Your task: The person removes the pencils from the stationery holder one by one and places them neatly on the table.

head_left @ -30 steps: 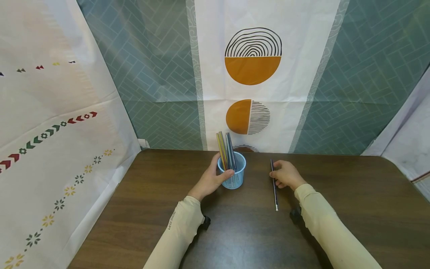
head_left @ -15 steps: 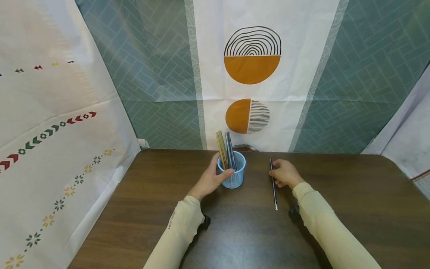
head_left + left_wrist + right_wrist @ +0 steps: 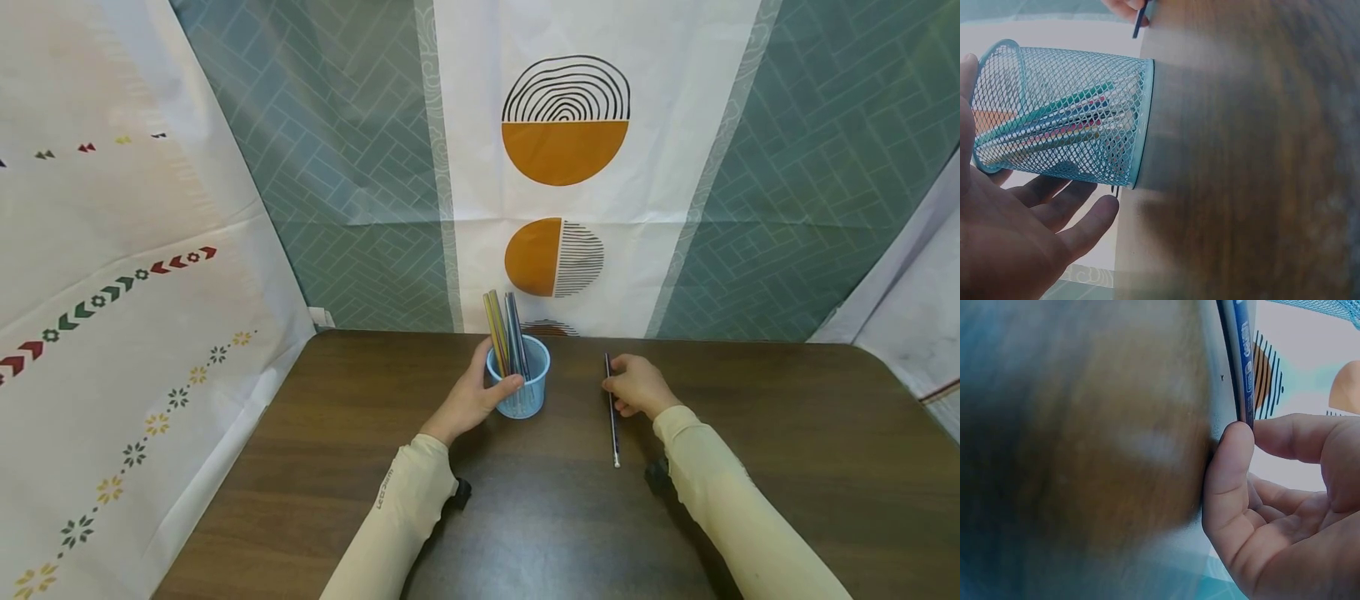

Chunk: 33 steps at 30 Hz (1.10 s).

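One illegibly lettered pencil (image 3: 1244,362) is pinched by the right hand (image 3: 641,387), the left hand (image 3: 468,402) gripping a cup (image 3: 531,400).

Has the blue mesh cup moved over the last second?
No; in the head view the blue mesh cup keeps its place against the table's back edge.

Left hand (image 3: 465,404), right hand (image 3: 640,389): two hands. Cream sleeves (image 3: 727,492): two. Dark wrist-worn devices (image 3: 461,494): two. Tabletop (image 3: 555,525): one. Light-blue mesh pencil cup (image 3: 529,400): one. Pencil outside cup (image 3: 613,429): one. Pencils inside cup (image 3: 496,321): several, overlapping; exact number unreadable. Round printed motifs (image 3: 566,152) on white centre panel (image 3: 476,167): two in full, third partly visible. Green herringbone panels (image 3: 352,167): two. Flower motifs (image 3: 109,489) on left cloth (image 3: 225,312): nine, five yellow and four grey.
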{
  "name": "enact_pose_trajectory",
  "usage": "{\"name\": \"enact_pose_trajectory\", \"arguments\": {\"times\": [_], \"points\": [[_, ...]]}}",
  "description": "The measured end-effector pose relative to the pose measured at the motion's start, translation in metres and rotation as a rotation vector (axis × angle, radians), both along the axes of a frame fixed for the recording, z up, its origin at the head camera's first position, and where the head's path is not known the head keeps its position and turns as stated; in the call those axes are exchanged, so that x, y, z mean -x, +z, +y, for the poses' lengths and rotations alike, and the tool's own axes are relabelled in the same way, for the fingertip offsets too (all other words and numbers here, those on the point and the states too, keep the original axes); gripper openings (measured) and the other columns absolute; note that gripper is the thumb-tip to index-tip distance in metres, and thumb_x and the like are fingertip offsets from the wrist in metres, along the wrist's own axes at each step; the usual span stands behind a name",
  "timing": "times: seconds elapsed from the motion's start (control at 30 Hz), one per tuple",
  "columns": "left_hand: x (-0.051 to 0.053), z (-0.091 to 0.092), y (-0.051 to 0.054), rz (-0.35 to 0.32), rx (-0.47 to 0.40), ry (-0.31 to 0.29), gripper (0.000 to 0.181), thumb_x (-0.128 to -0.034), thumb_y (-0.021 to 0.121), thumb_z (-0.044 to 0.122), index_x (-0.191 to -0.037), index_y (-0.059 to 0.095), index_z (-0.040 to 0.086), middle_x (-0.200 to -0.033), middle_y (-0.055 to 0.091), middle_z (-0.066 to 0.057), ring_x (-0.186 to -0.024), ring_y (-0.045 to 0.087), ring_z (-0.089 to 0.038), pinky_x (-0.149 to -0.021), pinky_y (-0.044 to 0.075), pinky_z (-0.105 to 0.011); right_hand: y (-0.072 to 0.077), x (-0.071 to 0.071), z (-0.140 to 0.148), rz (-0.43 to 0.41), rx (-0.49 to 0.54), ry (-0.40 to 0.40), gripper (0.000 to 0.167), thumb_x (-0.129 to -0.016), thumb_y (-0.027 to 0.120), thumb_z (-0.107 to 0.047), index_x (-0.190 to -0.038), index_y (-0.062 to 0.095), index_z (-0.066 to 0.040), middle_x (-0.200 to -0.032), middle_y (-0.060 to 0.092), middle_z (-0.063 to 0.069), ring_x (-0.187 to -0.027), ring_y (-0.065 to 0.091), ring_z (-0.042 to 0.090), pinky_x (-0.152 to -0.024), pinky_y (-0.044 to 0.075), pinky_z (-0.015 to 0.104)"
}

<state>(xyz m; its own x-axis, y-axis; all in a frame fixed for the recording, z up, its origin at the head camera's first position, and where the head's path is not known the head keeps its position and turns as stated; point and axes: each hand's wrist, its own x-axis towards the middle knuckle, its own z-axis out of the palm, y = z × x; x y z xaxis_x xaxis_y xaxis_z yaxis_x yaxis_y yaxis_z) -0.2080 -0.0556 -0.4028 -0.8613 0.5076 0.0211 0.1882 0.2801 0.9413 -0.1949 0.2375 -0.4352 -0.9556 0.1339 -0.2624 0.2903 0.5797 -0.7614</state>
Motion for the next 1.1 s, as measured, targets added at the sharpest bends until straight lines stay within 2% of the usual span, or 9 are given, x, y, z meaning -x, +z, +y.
{"name": "enact_pose_trajectory", "arguments": {"times": [0.2, 0.43, 0.67, 0.87, 1.1], "points": [[0.000, -0.001, 0.001, -0.010, 0.006, -0.003, 0.080, -0.1000, 0.066, 0.027, -0.161, 0.015, 0.021, -0.155, 0.036, -0.019, -0.138, 0.038, -0.038, -0.112, 0.028, -0.060, 0.000, 0.001, 0.000, 0.005, 0.004, 0.011, 0.050, -0.096, 0.060, -0.004, -0.139, 0.043, 0.014, -0.095, 0.063, 0.023, -0.059, 0.061, 0.021, -0.055, 0.058, 0.034], [0.019, 0.000, -0.035, 0.035, -0.003, 0.005, 0.083, -0.0971, 0.067, 0.044, -0.160, 0.014, 0.033, -0.156, 0.035, -0.011, -0.139, 0.038, -0.033, -0.112, 0.029, -0.060, 0.003, 0.000, 0.000, 0.013, 0.037, 0.006, 0.049, -0.096, 0.060, -0.005, -0.139, 0.044, 0.013, -0.095, 0.062, 0.023, -0.060, 0.061, 0.022, -0.056, 0.058, 0.035], [0.018, 0.001, -0.035, 0.042, 0.005, 0.026, 0.080, -0.0965, 0.068, 0.044, -0.158, 0.017, 0.037, -0.155, 0.037, -0.008, -0.138, 0.039, -0.031, -0.111, 0.029, -0.061, 0.011, 0.003, -0.003, 0.131, 0.128, 0.025, 0.046, -0.099, 0.058, -0.010, -0.139, 0.047, 0.009, -0.095, 0.064, 0.022, -0.063, 0.061, 0.022, -0.059, 0.057, 0.035], [0.018, 0.002, -0.036, 0.049, -0.002, 0.022, 0.080, -0.0968, 0.068, 0.042, -0.158, 0.017, 0.036, -0.154, 0.038, -0.009, -0.137, 0.040, -0.031, -0.111, 0.030, -0.061, 0.028, 0.010, -0.017, 0.255, 0.180, 0.041, 0.042, -0.098, 0.059, -0.012, -0.135, 0.053, 0.007, -0.081, 0.060, 0.016, -0.062, 0.062, 0.023, -0.059, 0.058, 0.035], [0.018, 0.001, -0.035, 0.052, -0.002, 0.031, 0.082, -0.0946, 0.069, 0.048, -0.158, 0.019, 0.035, -0.154, 0.039, -0.008, -0.138, 0.040, -0.031, -0.112, 0.028, -0.059, 0.052, 0.018, -0.040, 0.325, 0.233, 0.065, 0.030, -0.099, 0.059, -0.014, -0.125, 0.062, 0.001, -0.089, 0.062, 0.019, -0.064, 0.062, 0.024, -0.060, 0.057, 0.033]]}}
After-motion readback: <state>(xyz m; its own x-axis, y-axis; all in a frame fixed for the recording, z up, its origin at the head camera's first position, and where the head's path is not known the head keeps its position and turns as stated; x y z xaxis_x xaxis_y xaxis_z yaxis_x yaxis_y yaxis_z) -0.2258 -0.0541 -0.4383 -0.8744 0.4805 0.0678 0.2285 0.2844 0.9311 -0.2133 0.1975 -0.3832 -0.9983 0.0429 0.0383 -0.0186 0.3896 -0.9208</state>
